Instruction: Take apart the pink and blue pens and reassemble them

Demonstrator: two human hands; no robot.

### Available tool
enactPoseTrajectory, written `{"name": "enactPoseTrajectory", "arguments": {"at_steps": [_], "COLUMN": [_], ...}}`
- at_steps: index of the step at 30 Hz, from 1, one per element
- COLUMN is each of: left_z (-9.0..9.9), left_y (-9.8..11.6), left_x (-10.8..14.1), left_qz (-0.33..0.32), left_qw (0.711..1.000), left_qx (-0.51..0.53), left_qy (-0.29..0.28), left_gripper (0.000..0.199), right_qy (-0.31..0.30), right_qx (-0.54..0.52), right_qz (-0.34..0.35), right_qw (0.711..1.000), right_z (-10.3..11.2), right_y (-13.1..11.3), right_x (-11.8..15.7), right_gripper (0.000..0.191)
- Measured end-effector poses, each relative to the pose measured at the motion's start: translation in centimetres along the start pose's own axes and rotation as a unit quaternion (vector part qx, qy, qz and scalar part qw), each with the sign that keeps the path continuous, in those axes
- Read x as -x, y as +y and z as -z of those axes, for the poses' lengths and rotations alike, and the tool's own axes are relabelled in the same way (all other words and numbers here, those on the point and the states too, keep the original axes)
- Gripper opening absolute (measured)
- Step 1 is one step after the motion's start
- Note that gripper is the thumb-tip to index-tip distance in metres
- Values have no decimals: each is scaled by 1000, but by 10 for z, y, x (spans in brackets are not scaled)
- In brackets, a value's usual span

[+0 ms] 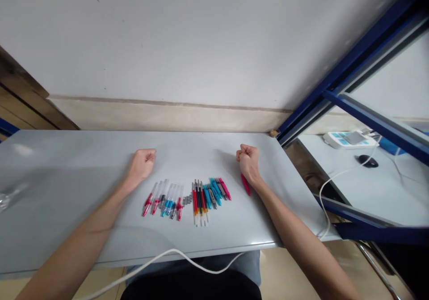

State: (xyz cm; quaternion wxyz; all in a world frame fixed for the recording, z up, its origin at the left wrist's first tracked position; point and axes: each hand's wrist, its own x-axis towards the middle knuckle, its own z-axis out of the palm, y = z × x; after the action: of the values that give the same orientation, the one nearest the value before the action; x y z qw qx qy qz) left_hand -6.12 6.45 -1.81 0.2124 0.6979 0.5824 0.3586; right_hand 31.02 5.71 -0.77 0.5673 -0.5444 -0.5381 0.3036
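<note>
My left hand (143,163) rests on the table as a closed fist, up and left of the pen parts, with nothing showing in it. On the right, my right hand (248,159) is also a fist, and a pink pen barrel (246,184) lies partly under its wrist. Between my arms, clear pen barrels with coloured grips (167,201) form a row at the left. Beside them sit small metal springs (187,200). Ink refills (200,201) with red and dark tubes stand in the middle. Blue, grey and pink pen upper halves (216,192) lie to their right.
The grey table (83,166) meets a wall (187,58) at the back. A blue metal frame (335,90) rises on the right, with a black mouse (368,161) and a white device (350,139) beyond it. A white cable (170,251) crosses the front edge. Clear plastic (6,200) lies far left.
</note>
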Motion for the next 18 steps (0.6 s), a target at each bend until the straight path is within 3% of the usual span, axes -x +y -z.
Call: {"name": "enactPoseTrajectory", "arguments": {"at_steps": [8, 14, 18], "left_z": [1, 2, 3], "left_y": [-3, 2, 0], "left_x": [0, -6, -5], "left_qz": [-37, -140, -127], "left_qw": [999, 983, 980], "left_qx": [-16, -107, -139], "left_qy": [0, 47, 58], "left_gripper": [10, 17, 20], "right_qy": [-27, -26, -17], "right_qx": [9, 37, 60], "right_qz": [-2, 20, 45], "right_qw": [1000, 999, 997], "right_z": [2, 5, 5], "right_y": [3, 12, 9], "right_x": [-1, -4, -4], "right_gripper": [28, 27, 24]}}
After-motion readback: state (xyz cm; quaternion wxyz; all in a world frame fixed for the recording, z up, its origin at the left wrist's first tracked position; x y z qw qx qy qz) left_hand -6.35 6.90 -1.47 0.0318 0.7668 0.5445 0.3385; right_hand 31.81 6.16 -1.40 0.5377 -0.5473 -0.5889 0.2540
